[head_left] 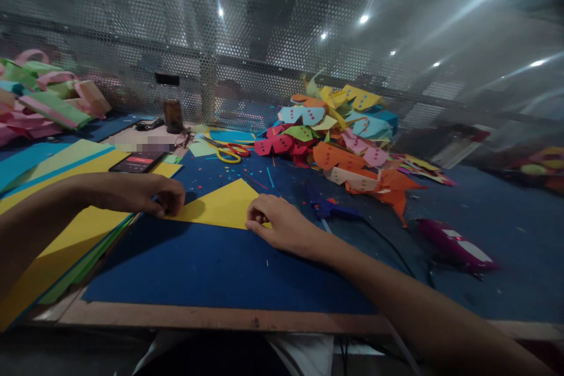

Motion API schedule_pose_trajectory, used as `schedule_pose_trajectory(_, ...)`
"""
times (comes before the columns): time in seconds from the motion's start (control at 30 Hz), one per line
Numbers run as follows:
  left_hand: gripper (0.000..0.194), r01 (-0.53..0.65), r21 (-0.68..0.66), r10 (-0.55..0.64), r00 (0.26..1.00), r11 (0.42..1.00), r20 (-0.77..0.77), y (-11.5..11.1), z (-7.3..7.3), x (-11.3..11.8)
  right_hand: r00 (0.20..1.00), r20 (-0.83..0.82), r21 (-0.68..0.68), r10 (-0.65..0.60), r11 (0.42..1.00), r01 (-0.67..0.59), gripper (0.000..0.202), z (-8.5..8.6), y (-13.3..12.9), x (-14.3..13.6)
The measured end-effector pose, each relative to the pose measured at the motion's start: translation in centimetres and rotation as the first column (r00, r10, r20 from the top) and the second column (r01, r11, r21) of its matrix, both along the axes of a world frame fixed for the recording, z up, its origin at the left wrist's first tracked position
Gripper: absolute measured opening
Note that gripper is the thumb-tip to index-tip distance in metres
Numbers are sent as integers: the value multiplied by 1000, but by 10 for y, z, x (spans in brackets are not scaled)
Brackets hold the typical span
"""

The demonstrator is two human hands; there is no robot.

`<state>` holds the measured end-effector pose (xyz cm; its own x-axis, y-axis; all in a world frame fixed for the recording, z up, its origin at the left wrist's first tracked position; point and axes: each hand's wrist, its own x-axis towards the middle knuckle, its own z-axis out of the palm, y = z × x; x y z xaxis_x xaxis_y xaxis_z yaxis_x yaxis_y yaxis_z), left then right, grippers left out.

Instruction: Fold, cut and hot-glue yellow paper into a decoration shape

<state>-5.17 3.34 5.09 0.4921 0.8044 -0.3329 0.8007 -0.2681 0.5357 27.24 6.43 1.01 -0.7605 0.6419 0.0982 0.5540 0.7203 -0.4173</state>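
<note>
A folded sheet of yellow paper [222, 202], shaped like a low triangle with its peak pointing away from me, lies on the blue table mat. At its left corner is my left hand [154, 192], fingers curled and closed on the paper. My right hand [277, 217] is closed at the opposite corner, thumb and fingertips together on the edge. Both hands cover the corners they hold. Beyond the fold lie scissors [229, 155] with yellow and red handles, among small paper scraps.
Stacked coloured sheets [83, 217] and a phone [136, 161] are on the left, near a dark-lidded bottle [171, 103]. A pile of folded paper shapes [335, 129] stands behind. To the right are a blue glue gun [330, 207], its cord, and a purple device [456, 244].
</note>
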Motion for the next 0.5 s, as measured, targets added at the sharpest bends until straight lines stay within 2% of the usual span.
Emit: schedule_pose_trajectory(0.5, 25, 5, -28, -3, 997, 1000, 80, -1, 2, -5, 1000, -6, 7, 5, 1000, -4, 5, -1, 1, 2)
